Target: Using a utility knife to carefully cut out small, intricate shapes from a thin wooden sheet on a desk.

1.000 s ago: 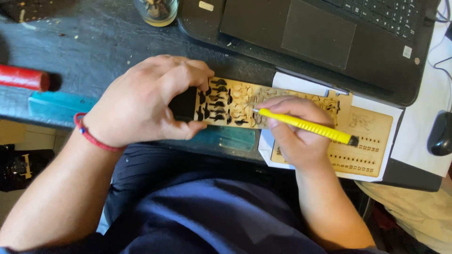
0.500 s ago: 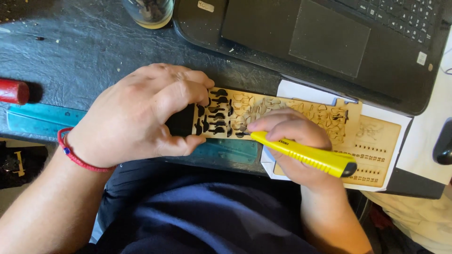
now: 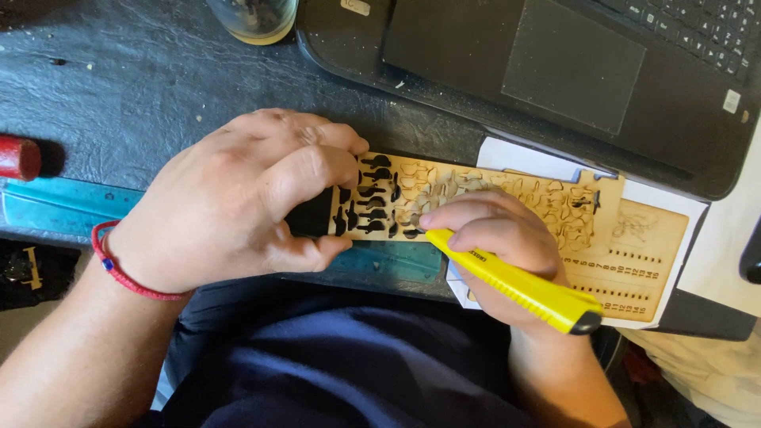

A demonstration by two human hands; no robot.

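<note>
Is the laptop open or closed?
Open: the laptop shows its keyboard and touchpad facing up, behind the wooden sheet.

Left hand (image 3: 238, 198) pins a thin laser-cut wooden sheet (image 3: 444, 194) to the dark desk (image 3: 119, 87). Right hand (image 3: 499, 238) grips a yellow utility knife (image 3: 511, 281), tip on the sheet. Black laptop (image 3: 555, 63) just beyond.

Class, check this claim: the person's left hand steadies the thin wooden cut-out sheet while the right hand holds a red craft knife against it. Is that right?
Not quite. The craft knife in the right hand is yellow, not red, as the head view shows. The left hand does steady the wooden cut-out sheet.
</note>
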